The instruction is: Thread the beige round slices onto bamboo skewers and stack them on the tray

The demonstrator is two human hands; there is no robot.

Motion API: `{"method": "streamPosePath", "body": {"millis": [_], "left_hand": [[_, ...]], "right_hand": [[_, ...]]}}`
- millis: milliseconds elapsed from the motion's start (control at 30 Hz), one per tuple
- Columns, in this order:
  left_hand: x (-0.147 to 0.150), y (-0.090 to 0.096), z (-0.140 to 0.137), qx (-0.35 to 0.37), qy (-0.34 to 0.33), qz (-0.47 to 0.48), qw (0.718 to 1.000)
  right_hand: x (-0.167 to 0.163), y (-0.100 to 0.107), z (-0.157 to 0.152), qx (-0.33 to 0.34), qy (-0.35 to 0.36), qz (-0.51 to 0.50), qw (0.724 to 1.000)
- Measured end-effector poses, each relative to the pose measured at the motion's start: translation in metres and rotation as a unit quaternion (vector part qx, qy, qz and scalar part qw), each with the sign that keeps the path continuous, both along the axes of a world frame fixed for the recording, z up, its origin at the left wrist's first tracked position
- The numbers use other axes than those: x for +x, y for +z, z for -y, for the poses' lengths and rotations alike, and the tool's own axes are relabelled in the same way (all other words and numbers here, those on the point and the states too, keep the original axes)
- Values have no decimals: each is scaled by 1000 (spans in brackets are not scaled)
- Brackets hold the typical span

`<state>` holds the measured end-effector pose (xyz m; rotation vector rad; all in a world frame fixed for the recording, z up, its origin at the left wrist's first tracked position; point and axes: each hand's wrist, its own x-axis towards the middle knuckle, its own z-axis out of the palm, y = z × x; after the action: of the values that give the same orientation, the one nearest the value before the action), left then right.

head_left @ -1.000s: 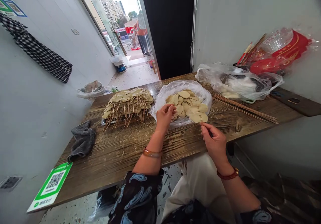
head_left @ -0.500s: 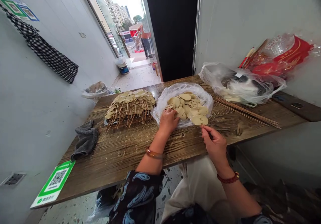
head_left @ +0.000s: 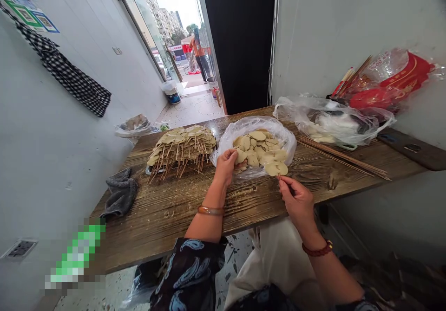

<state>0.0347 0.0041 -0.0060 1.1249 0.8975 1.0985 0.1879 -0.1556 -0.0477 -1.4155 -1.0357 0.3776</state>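
My right hand [head_left: 296,199] pinches the lower end of a thin wooden skewer [head_left: 278,177]. Two pale yellow slices [head_left: 276,168], thin and oval like potato, are threaded on it above my fingers. My left hand [head_left: 226,165] is at the left side of a clear plastic bag [head_left: 288,137], fingers closed on the edge of one loose slice [head_left: 240,156]. Many more loose slices [head_left: 257,136] fill the open bag. Left of it lies a heap of loaded skewers [head_left: 183,146], their sticks pointing towards me, on a tray mostly hidden beneath.
Bare skewers [head_left: 343,158] lie right of the bag, before another plastic bag [head_left: 334,123]. A dark phone [head_left: 414,148] rests at the right end of the wooden table [head_left: 167,223]. A grey cloth [head_left: 120,192] lies left. Someone [head_left: 199,53] stands outside the doorway.
My left hand has drawn back slightly left and up from among the slices, now with one slice between its fingers. The right hand and its skewer have barely moved.
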Motion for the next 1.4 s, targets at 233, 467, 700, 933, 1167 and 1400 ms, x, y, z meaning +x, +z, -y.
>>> {"method": "streamPosePath", "body": {"millis": [233,467,700,933,1167,1400], "left_hand": [[-2,1,-2,2,-9,29,1000],[-5,9,-1,44,12,34,998],[-9,14,-4,82,51,13,995],[-13,10,-7,119,50,-19,991],[-15,11,-6,176,55,-94,978],[-15,9,-8,223,76,-176,956]], "right_hand": [[7,3,2,-23,91,45,995],[14,10,2,-36,189,90,977],[12,11,0,-27,201,112,973],[13,10,0,-31,196,121,973],[12,9,-1,-33,192,133,972],[11,10,-2,-37,182,139,973]]}}
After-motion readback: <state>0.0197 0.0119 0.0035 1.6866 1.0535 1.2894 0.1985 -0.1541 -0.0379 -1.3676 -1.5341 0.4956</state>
